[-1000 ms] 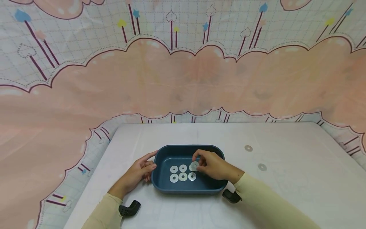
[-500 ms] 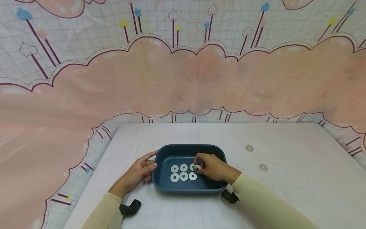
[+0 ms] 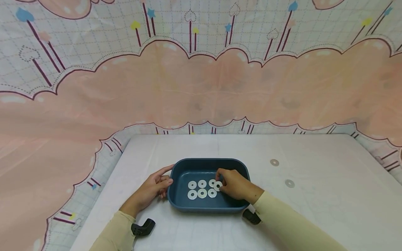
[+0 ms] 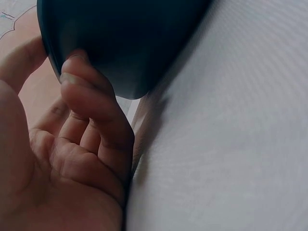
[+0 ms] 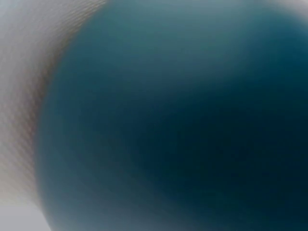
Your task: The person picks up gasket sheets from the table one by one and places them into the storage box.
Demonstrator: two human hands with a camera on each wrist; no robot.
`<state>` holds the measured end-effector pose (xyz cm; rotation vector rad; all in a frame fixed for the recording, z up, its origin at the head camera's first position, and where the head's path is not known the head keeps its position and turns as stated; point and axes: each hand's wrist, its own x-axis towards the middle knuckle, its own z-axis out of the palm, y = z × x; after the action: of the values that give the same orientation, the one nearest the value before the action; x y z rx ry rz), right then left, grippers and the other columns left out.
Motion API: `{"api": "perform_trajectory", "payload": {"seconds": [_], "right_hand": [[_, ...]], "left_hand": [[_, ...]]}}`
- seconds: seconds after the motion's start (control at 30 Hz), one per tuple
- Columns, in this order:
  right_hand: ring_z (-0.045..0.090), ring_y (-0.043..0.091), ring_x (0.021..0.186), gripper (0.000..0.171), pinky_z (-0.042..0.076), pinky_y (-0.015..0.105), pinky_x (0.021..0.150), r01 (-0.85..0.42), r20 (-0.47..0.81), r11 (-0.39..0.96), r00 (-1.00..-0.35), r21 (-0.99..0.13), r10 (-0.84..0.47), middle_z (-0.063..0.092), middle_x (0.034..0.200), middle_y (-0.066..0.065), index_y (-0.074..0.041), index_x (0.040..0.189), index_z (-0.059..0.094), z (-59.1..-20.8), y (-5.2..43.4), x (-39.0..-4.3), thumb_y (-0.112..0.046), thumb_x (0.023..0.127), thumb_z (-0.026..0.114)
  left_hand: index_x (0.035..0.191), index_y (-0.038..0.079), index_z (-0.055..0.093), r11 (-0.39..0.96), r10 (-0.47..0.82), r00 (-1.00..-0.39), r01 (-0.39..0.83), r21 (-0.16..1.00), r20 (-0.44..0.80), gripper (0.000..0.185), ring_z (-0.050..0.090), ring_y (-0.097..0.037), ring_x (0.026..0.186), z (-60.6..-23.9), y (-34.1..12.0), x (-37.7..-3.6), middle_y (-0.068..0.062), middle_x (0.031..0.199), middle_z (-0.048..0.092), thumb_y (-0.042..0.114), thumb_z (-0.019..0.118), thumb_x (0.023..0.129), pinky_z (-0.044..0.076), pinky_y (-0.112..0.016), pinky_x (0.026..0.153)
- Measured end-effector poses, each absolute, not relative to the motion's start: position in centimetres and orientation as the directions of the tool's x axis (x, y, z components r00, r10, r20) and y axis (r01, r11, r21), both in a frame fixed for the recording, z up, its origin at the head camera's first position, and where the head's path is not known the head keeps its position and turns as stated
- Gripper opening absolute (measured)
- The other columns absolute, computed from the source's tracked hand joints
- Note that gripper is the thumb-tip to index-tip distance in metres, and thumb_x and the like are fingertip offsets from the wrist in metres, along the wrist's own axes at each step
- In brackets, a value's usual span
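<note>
Fingers of the right hand (image 3: 233,184) curl down inside the dark blue tray (image 3: 183,204), their tips pinching a silver washer (image 3: 218,186) that sits low against the tray floor at the right end of the upper row. Five more washers (image 3: 202,183) lie flat on the tray bottom just left of it, set in two short rows, close together but not stacked. The held washer overlaps or touches the neighbouring one on its left; from the head view I cannot tell which.

Across the tray, the left hand (image 3: 154,188) rests on the white table (image 3: 314,216) against the tray's left end. Its fingers are loosely bent and narrow, the fingertips (image 4: 72,67) pressed to the tray's rounded outer wall (image 4: 125,43), the thumb reaching up along the rim; the left wrist view shows the palm open toward the camera and holding nothing besides that contact.

Two loose washers lie on the bare table to the right, well apart from the tray: one farther back (image 3: 274,162), one nearer (image 3: 289,183). Black wrist mounts show beside each cream sleeve, one at the left (image 3: 142,227) and one at the right (image 3: 250,216). The right wrist view is a blur of dark blue tray (image 5: 192,125) with a strip of pale table at its left edge, nothing sharper. A pink and grid-patterned cloth (image 3: 201,87) hangs behind the table
</note>
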<state>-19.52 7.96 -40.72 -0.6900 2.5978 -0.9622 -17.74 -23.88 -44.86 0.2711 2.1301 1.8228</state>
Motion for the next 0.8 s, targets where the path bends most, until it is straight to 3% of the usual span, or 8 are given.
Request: {"api": "perform_trajectory", "payload": {"seconds": [0.4,0.8], "right_hand": [[0.055,0.011,0.061,0.019,0.046,0.023,0.054,-0.331,-0.097,0.668,-0.849,-0.666,-0.519,0.060,0.070,0.001,-0.002,0.104,0.060,-40.6,8.4,-19.6,-0.005,0.089,0.072],[0.053,0.009,0.068,0.021,0.048,0.021,0.059,-0.440,0.117,0.581,-0.853,-0.684,-0.508,0.058,0.077,-0.004,-0.005,0.112,0.064,-38.4,10.5,-18.7,-0.013,0.093,0.070]], "left_hand": [[0.155,0.016,0.033,0.185,0.355,-0.926,-0.064,0.981,-0.128,0.063,0.055,-0.012,0.067,-45.0,-23.8,-17.9,0.002,0.079,0.052,0.023,0.061,0.100,0.048,-0.024,0.061],[0.156,0.014,0.032,0.185,0.363,-0.924,-0.056,0.981,-0.121,0.063,0.055,-0.011,0.067,-44.9,-24.0,-18.0,0.003,0.080,0.054,0.022,0.060,0.100,0.048,-0.025,0.060]]}}
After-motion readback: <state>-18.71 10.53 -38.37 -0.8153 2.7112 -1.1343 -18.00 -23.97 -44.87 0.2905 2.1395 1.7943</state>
